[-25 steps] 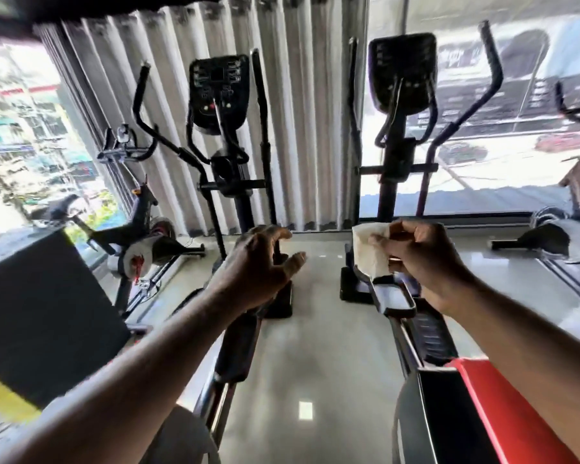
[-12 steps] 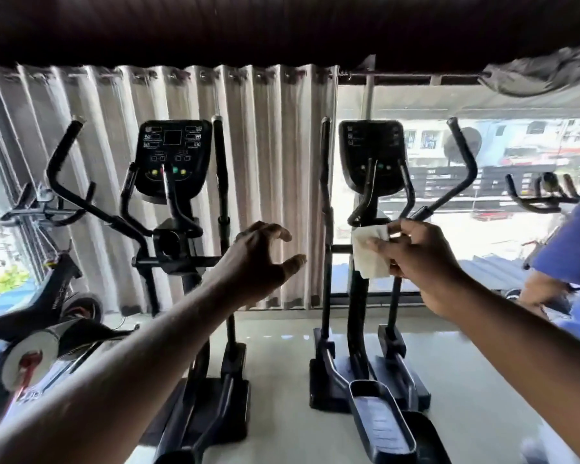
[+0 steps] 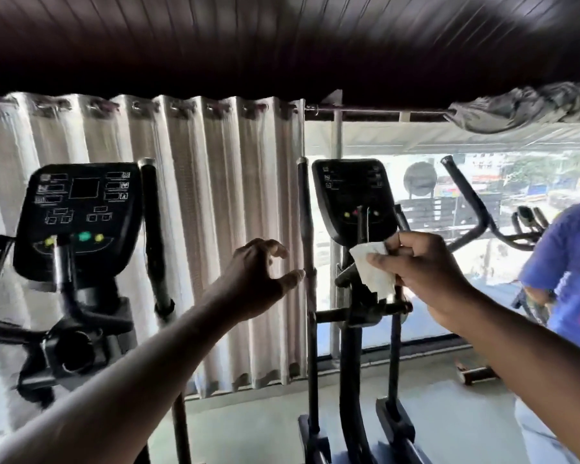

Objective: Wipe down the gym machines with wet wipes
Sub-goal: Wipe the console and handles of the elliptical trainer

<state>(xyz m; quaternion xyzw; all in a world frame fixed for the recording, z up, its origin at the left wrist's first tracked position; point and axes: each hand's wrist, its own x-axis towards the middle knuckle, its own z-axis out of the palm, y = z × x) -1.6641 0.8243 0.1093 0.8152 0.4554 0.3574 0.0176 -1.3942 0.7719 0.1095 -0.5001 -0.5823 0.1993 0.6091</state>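
Right hand (image 3: 426, 272) is up just below the right elliptical's console (image 3: 352, 195), pinching a white wet wipe (image 3: 372, 269) between thumb and fingertips. The wipe hangs in front of the short grips under that console, and I can't tell if it's actually touching them. Left hand (image 3: 258, 279) is out to the console's left holding nothing, fingers loosely curled and apart, thumb stuck out, close to the tall black handle pole (image 3: 307, 229). Further left of the console there's a pale curtain (image 3: 221, 195), then a second elliptical (image 3: 77, 216). Someone in a blue shirt (image 3: 570, 262) stands off to the console's right.
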